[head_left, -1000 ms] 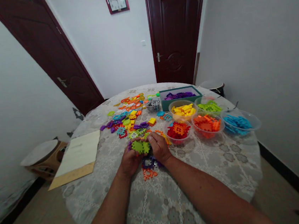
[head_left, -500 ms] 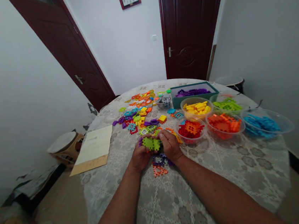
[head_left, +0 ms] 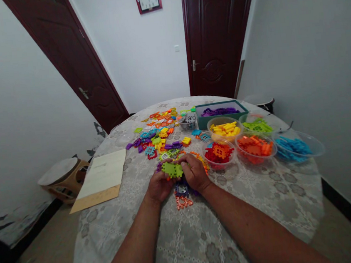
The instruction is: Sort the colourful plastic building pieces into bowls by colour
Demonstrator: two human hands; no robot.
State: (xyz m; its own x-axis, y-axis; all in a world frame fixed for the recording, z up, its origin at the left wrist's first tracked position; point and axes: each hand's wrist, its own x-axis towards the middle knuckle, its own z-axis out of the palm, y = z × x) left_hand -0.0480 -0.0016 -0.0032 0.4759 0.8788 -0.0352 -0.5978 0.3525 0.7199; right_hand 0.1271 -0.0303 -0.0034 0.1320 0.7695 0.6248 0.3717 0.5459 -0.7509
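Curling around the left side of a lime-green notched tile (head_left: 171,170), just below the centre of the frame, the left hand (head_left: 160,186) grips it from beneath and behind. The tile lies between the two hands, its flat face showing; it may be two joined plates, though it is too small to be sure. At its right edge the right hand (head_left: 197,173) has thumb and fingers closed on it, the lower fingertips hidden. A dark purple tile (head_left: 181,189) sits just below, with a salmon openwork tile (head_left: 184,202) nearer the bottom of the frame.

Rightward from upper centre, a small clear bowl (head_left: 181,127) holds grey pieces. Next come a clear bowl of red pieces (head_left: 209,164), topped by an orange tile (head_left: 221,149), a teal box of purple pieces (head_left: 204,122) above it, and a tub of yellow pieces (head_left: 218,137). Farther right are bowls of orange pieces (head_left: 255,150), green pieces (head_left: 258,125) and, last, blue pieces (head_left: 294,148).
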